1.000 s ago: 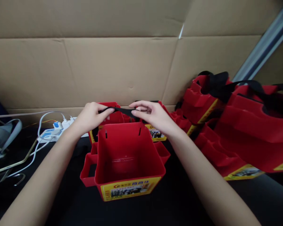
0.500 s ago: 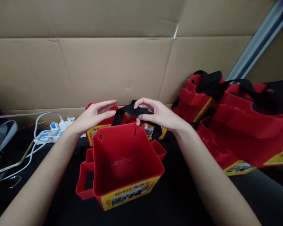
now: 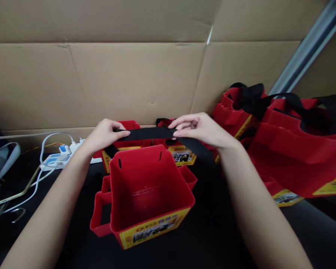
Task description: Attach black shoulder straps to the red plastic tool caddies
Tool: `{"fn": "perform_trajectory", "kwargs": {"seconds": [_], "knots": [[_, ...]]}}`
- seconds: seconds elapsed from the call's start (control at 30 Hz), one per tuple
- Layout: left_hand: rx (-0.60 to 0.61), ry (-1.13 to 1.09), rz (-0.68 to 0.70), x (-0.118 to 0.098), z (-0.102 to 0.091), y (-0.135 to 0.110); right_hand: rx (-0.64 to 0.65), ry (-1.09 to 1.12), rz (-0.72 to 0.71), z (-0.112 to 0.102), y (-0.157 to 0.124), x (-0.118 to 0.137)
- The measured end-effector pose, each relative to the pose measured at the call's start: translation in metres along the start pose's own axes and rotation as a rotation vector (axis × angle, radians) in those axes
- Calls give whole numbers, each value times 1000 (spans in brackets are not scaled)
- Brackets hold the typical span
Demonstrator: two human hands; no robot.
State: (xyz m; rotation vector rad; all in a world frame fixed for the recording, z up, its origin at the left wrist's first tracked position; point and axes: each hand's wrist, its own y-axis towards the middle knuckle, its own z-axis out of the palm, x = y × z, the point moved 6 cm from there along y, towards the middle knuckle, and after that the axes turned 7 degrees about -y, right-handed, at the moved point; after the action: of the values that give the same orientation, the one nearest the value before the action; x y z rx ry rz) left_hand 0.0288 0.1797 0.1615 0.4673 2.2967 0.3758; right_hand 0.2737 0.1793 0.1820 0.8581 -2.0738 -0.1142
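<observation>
A black webbing strap [image 3: 149, 133] is stretched nearly level between my two hands. My left hand [image 3: 108, 134] pinches it at one end, thumb on top. Farther right, my right hand [image 3: 200, 130] grips it between thumb and fingers, and a loose length hangs down beyond that hand. Just below the strap stands an open red plastic box [image 3: 152, 198] with two slots in its back wall, side loops and a yellow printed label on the front. Whether the strap is attached to this box cannot be seen.
Behind the box are two more red boxes [image 3: 182, 154]. Larger red boxes [image 3: 296, 149] with black straps crowd the right side. At left lie a white power strip [image 3: 53, 160] with cables and a metal hook [image 3: 19, 216]. A cardboard wall [image 3: 137, 82] closes off the back.
My left hand has closed on the strap and moved left. My right hand has shifted right, and the strap, previously slack and bent, is now drawn out straight between them.
</observation>
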Motion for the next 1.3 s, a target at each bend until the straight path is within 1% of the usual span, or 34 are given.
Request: {"fn": "perform_trajectory", "kwargs": {"seconds": [0.07,0.1,0.13,0.17,0.2,0.23,0.33,0.4,0.47,0.53,0.63,0.7,0.73,0.77,0.83,0.9,0.93,0.97,1.03,1.07,1.1,1.17,1.23,1.3], "knots": [[-26,176,-21,8,-12,-1,-101,74,36,-26,-4,-15],[-11,214,-26,10,-16,-3,-145,110,50,-35,-6,-20],[19,216,-32,10,-17,-4,-173,128,58,-41,-9,-22],[51,186,-36,9,-17,-6,-179,129,55,-42,-10,-20],[79,137,-37,5,-16,-7,-166,114,42,-38,-10,-15],[88,75,-29,0,-13,-8,-134,81,26,-29,-9,-8],[15,-78,46,-21,-7,-9,-26,-11,-47,16,-2,19],[-3,-73,83,-29,-1,-9,3,-119,-113,42,4,32],[11,2,72,-28,2,-8,-8,-215,-146,55,7,35],[9,115,42,-20,-1,-7,-24,-270,-110,51,10,26],[15,263,-14,-7,-12,-8,-27,-277,0,30,11,3],[72,309,-55,-2,-13,-10,-40,-240,42,18,13,-9],[107,315,-63,-2,-12,-11,-48,-204,50,16,14,-13],[129,313,-52,-6,-9,-12,-51,-166,50,17,16,-16],[125,263,27,-19,-2,-13,-29,-100,37,27,20,-17],[120,131,139,-34,7,-14,33,-35,11,44,23,-14],[147,47,182,-39,13,-14,68,7,7,52,23,-12],[193,-33,203,-42,19,-13,98,57,12,58,24,-11],[275,-157,191,-41,28,-11,134,136,50,65,23,-12],[284,-199,173,-38,30,-10,143,145,73,67,22,-12],[264,-225,155,-34,30,-8,147,128,89,66,22,-13],[167,-245,140,-29,27,-5,158,66,78,65,21,-11],[79,-222,156,-28,24,-4,165,4,23,63,20,-6],[34,-183,178,-31,22,-5,158,-58,-43,59,19,0]]}}
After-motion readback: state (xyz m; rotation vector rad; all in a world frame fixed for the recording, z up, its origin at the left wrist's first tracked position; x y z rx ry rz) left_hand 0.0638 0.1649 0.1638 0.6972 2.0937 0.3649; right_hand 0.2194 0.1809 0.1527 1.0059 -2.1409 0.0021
